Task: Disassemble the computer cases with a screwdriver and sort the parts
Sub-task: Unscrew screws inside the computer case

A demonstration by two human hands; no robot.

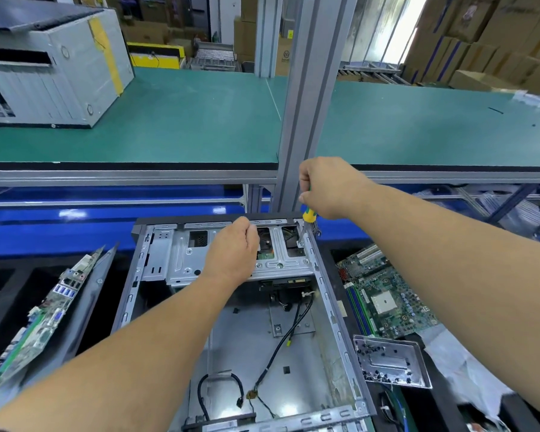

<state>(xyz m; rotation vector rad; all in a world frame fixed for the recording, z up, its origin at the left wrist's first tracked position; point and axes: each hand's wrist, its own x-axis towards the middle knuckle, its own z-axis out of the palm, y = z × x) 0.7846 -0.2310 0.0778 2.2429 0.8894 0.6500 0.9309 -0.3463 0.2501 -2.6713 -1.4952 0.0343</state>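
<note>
Right hand point(331, 187) is wrapped round screwdriver point(306, 222), tip set at bracket screw point(300, 244) | left hand point(231, 249), fingers curled, is rested on drive cage point(181, 254) | computer case point(334, 310) is laid open, centre near.

Open case floor point(309, 366), loose cables point(281, 347) across it.

Two hands at work: left hand point(231, 249), right hand point(328, 185). One screwdriver point(308, 217), yellow-green handle. Two computer cases: open case point(325, 310) in front, closed grey case point(60, 70) on green surface point(200, 120). Two circuit boards: right board point(387, 297), left board point(38, 319) leaning. One screw tray point(390, 360), many small dark screws inside, too small to count.
</note>
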